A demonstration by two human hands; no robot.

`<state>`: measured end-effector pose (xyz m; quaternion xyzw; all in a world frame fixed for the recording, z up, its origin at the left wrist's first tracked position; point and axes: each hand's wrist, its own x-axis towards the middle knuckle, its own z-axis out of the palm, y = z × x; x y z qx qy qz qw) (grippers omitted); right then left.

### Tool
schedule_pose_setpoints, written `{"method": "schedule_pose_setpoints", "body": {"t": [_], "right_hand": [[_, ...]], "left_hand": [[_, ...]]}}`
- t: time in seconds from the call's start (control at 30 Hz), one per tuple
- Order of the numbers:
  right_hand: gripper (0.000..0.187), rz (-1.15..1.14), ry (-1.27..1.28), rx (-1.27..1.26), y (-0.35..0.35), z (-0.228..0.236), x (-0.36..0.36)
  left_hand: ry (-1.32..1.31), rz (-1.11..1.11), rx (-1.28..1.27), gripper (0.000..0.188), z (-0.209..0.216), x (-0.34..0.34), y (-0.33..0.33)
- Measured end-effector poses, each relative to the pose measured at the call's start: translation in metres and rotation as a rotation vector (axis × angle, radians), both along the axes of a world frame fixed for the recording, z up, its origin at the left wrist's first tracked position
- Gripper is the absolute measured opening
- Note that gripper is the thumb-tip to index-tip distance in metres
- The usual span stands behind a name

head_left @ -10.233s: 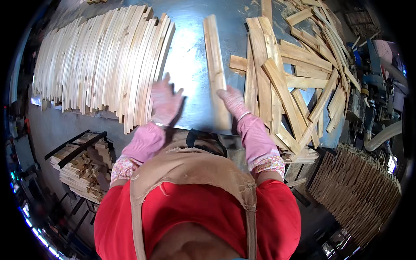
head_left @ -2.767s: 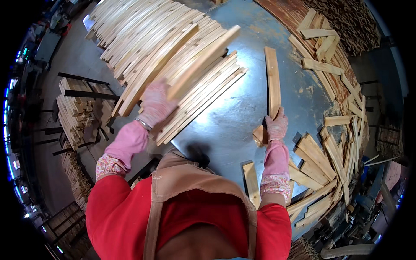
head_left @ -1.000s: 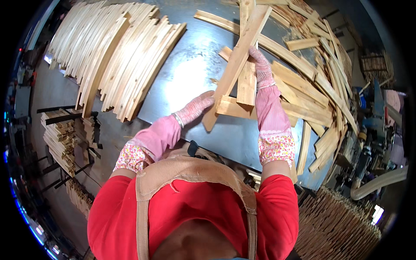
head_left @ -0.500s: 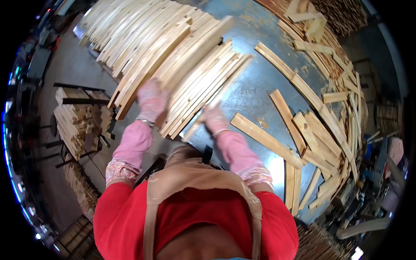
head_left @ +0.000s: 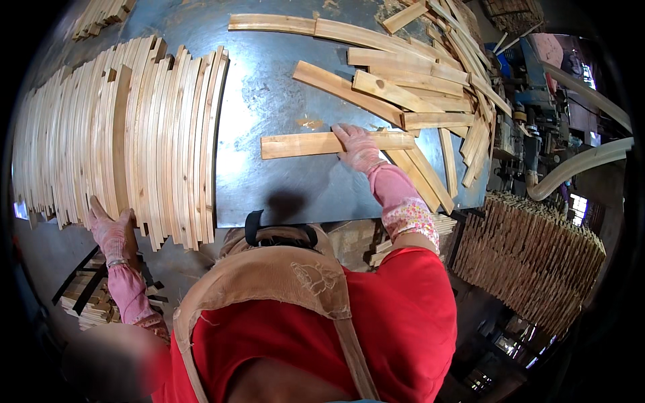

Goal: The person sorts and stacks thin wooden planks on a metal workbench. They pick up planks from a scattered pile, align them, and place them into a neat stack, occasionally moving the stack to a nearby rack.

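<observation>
My right hand (head_left: pixel 359 148), in a pink-and-white glove, grips a flat wooden board (head_left: pixel 295 145) lying crosswise on the metal table. Its fingers reach over the board's far edge. My left hand (head_left: pixel 111 232), gloved alike, is at the near end of the row of narrow boards (head_left: pixel 178 148) standing packed side by side on the left. There its thumb and fingers close around the end of a darker board (head_left: pixel 121 141) that rises above its neighbours. The fingertips are partly hidden by that board.
Loose boards (head_left: pixel 396 80) lie crossed in a pile at the table's (head_left: pixel 248 181) far right. Machinery with a pale hose (head_left: pixel 584 168) stands beyond the right edge. A large stack of wood strips (head_left: pixel 531 258) is at lower right, a small rack of boards (head_left: pixel 87 295) at lower left.
My view has turned to the right. My right hand has left the packed row and now holds a loose board. My left hand remains at the near ends of the row.
</observation>
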<state>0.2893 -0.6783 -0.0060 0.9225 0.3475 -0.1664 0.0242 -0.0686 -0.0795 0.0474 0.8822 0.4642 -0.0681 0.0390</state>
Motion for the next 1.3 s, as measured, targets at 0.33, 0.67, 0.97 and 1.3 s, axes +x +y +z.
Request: {"method": "schedule_pose_setpoints", "body": {"t": [0.33,0.67,0.97,1.3], "right_hand": [[0.062,-0.885,1.297,1.207,0.181,-0.005,0.022],[0.051,-0.66,0.727,0.869,0.246,-0.036,-0.02],[0.079,-0.261,0.668,0.447,0.169,0.015,-0.088],[0.089,-0.957,-0.348,-0.121,-0.434,-0.046,-0.044]], "left_hand": [[0.014,-0.051,0.029,0.122,0.011,-0.007,0.002],[-0.043,-0.004,0.005,0.116,0.037,0.014,-0.026],[0.138,0.007,0.099,0.11,0.013,0.009,-0.018],[-0.529,-0.435,-0.131,0.077,0.017,0.136,-0.262]]}}
